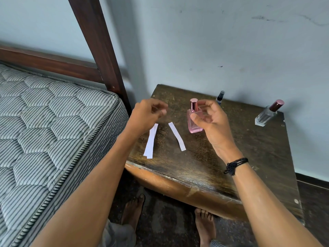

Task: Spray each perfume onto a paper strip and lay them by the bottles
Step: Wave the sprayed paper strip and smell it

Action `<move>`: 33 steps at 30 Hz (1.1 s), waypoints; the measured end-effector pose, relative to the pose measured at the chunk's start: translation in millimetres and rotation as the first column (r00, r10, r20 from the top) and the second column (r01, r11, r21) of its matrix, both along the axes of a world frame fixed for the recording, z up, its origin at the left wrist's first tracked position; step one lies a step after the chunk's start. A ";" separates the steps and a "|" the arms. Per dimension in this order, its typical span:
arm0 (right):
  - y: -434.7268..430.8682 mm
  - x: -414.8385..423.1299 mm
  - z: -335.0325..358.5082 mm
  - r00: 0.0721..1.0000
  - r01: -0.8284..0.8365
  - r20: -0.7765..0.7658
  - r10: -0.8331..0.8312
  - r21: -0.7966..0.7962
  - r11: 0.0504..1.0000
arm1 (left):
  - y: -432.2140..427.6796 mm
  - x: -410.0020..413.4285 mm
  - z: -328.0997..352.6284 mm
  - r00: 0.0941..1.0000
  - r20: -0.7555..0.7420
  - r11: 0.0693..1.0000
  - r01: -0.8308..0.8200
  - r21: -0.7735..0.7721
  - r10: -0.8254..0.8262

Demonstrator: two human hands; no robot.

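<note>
Three paper strips [177,136] on scuffed table [252,143]; left hand [147,114] loosely curled, empty; right hand [211,119] seemingly gripping pink glass bottle [195,127]

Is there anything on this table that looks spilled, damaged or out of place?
Nothing looks spilled. The table top is worn and scratched, and its front edge is chipped. Two paper strips overlap, while the third strip lies apart.
</note>
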State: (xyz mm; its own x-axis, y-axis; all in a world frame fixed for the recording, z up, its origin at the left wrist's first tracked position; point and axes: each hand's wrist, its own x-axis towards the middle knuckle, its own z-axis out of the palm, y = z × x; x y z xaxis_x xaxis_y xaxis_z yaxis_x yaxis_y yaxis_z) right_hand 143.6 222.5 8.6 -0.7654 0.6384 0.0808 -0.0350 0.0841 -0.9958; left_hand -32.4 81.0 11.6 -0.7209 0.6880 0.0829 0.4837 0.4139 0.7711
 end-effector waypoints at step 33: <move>12.6 6.1 1.9 0.985 -0.117 0.120 0.123 -0.061 0.991 | 10.3 16.3 -7.7 0.997 -0.017 0.992 0.070 -0.106 -0.072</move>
